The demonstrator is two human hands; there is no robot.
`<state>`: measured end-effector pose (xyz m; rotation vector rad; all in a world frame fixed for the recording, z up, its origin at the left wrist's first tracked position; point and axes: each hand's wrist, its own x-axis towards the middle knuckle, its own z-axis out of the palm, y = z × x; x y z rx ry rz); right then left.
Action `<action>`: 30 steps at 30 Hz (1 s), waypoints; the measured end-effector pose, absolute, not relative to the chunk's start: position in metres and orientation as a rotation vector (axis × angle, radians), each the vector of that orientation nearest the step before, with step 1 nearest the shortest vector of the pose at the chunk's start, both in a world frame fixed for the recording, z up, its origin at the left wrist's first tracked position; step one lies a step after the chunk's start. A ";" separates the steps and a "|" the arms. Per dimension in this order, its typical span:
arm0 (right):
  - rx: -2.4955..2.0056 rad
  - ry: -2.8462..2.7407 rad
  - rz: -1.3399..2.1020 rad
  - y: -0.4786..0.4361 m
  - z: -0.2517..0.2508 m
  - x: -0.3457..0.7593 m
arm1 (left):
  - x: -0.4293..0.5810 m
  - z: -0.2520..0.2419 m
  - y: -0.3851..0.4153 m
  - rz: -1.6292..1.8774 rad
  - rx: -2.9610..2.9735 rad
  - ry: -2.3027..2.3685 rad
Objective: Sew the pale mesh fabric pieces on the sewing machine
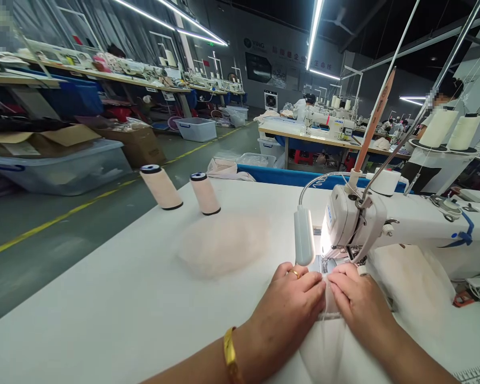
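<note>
Lower right: left hand [290, 304] and right hand [362, 301] are pinching pale fabric [325, 341]; closeness to the sewing machine [340, 224] is possibly risking punctures.

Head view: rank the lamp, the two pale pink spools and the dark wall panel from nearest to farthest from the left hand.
1. Lamp: just beyond the left hand.
2. Right spool: ahead, to the left.
3. Left spool: farther left.
4. Wall panel: far back.
</note>
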<state>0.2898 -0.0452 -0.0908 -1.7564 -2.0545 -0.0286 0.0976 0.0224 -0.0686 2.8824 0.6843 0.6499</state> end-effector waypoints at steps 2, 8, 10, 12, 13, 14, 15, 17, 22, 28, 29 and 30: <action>-1.747 -2.041 -0.092 -0.044 -0.093 0.290 | 0.097 -0.068 0.023 0.649 2.889 0.686; -1.663 -1.964 -0.292 -0.040 -0.097 0.291 | 0.097 -0.069 0.025 0.692 2.864 0.723; -1.670 -1.962 -0.323 -0.039 -0.097 0.291 | 0.099 -0.069 0.026 0.677 2.859 0.732; -1.686 -1.962 -0.349 -0.038 -0.097 0.291 | 0.101 -0.068 0.026 0.655 2.859 0.738; -1.697 -1.963 -0.361 -0.037 -0.097 0.291 | 0.102 -0.067 0.027 0.640 2.857 0.742; -1.709 -1.964 -0.372 -0.036 -0.097 0.292 | 0.102 -0.067 0.027 0.621 2.853 0.747; -1.718 -1.966 -0.377 -0.035 -0.098 0.292 | 0.103 -0.066 0.027 0.601 2.846 0.755; -1.730 -1.980 -0.357 -0.034 -0.100 0.293 | 0.101 -0.063 0.026 0.553 2.819 0.767; -1.712 -2.058 -0.232 -0.047 -0.091 0.300 | 0.083 -0.051 0.023 0.399 2.710 0.616; -1.504 -2.294 0.284 -0.083 -0.050 0.299 | 0.075 -0.055 0.024 0.409 2.761 0.433; -1.480 -2.317 0.314 -0.084 -0.046 0.298 | 0.078 -0.058 0.025 0.437 2.766 0.431; -1.470 -2.322 0.319 -0.084 -0.043 0.297 | 0.082 -0.062 0.026 0.463 2.758 0.441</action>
